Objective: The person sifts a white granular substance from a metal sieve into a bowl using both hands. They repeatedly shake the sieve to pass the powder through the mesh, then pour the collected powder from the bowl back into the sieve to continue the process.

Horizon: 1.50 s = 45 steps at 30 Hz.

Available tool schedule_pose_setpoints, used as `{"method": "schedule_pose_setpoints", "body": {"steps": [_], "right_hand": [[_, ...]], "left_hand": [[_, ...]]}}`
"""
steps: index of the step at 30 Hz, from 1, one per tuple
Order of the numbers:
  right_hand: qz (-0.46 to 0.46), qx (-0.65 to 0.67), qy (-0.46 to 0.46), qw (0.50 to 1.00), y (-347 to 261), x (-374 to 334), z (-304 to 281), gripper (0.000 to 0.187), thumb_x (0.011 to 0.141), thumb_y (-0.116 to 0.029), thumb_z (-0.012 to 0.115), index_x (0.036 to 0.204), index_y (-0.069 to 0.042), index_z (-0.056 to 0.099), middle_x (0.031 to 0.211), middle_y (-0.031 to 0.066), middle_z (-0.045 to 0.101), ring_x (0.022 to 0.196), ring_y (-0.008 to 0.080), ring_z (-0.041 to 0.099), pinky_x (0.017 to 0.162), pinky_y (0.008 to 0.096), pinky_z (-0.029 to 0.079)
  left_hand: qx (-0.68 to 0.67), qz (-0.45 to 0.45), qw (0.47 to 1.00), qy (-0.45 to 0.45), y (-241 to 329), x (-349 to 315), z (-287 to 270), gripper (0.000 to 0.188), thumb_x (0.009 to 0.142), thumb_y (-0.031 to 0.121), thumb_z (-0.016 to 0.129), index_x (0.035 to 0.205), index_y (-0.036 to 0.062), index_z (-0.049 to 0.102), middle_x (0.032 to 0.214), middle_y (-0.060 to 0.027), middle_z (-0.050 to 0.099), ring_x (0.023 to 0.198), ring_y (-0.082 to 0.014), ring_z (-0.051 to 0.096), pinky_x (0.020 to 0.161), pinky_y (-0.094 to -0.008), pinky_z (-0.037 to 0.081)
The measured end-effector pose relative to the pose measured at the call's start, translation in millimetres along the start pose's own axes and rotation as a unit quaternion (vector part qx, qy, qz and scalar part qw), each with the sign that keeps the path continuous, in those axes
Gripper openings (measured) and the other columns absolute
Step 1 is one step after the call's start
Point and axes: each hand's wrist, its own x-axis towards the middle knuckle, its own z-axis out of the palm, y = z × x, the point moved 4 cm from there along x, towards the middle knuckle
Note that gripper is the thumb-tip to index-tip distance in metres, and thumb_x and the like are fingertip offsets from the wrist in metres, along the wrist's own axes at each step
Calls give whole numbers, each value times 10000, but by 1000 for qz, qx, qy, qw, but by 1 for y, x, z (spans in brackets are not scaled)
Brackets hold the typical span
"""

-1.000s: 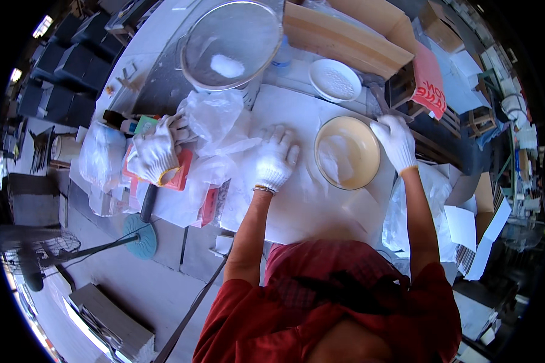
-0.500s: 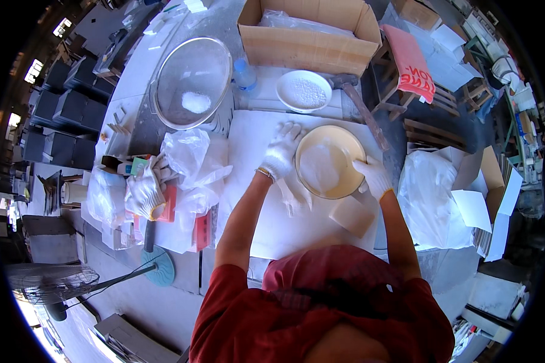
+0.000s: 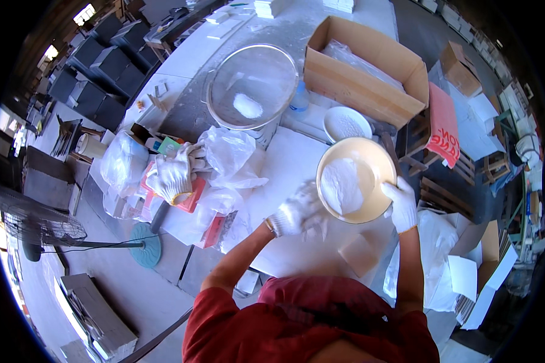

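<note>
While a white tabletop (image 3: 287, 160) spans mid-frame, the cream bowl (image 3: 376, 178) right of centre now looks lifted, apparently borne by the gloved right hand (image 3: 402, 207) clamped on its rim, the blurred left hand (image 3: 293, 213), below centre, of unreadable grip.

Premises are a workshop or small factory floor. Evidence: a long bench (image 3: 184, 112) bearing a large round sieve (image 3: 263, 72) with white powder (image 3: 247, 106); an open cardboard box (image 3: 358, 89); spare knitted work gloves (image 3: 168, 176); a pedestal fan (image 3: 33, 221) on the bare grey floor (image 3: 163, 290); rows of dark box-shaped units (image 3: 88, 100) behind, contents undetermined.
</note>
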Motion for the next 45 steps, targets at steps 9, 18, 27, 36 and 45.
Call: {"method": "schedule_pose_setpoints", "body": {"steps": [9,18,27,36,45], "right_hand": [[-163,35,-107,980,-150,85,108,235,949,-215,748,1134,-71,733,902,18,734,590,73,652,363,229,417],[-221,-110,-121,961,-245,138,240,222,933,-211,722,1071,-37,723,805,64,693,531,149,623,410,314,472],[-350,-388,-20,852,-250,167,305,330,943,-295,709,1167,-53,732,906,136,735,718,272,704,629,401,579],[-577,-440,62,685,-215,156,323,391,998,-346,687,1290,-87,718,1119,187,753,1018,412,716,916,490,573],[-687,-399,75,603,-203,139,320,349,1013,-263,659,1354,-196,687,1097,85,718,920,324,740,736,447,620]], "left_hand": [[120,-164,974,103,-30,-29,-34,503,985,335,703,1368,13,655,1480,-266,597,1411,-485,533,1207,-580,407],[68,-129,980,139,-23,-24,-52,402,940,270,713,1252,16,691,1381,-212,632,1349,-436,566,1164,-552,435],[53,-146,981,117,-27,-25,-57,341,937,295,680,1170,46,692,1293,-165,644,1303,-387,565,1140,-522,448],[49,-134,981,133,-30,-25,-57,335,927,276,683,1154,32,706,1277,-172,662,1278,-386,576,1140,-516,437],[42,-129,983,125,-28,-21,-62,319,920,252,693,1146,29,714,1252,-176,682,1250,-382,606,1131,-514,443]]}}
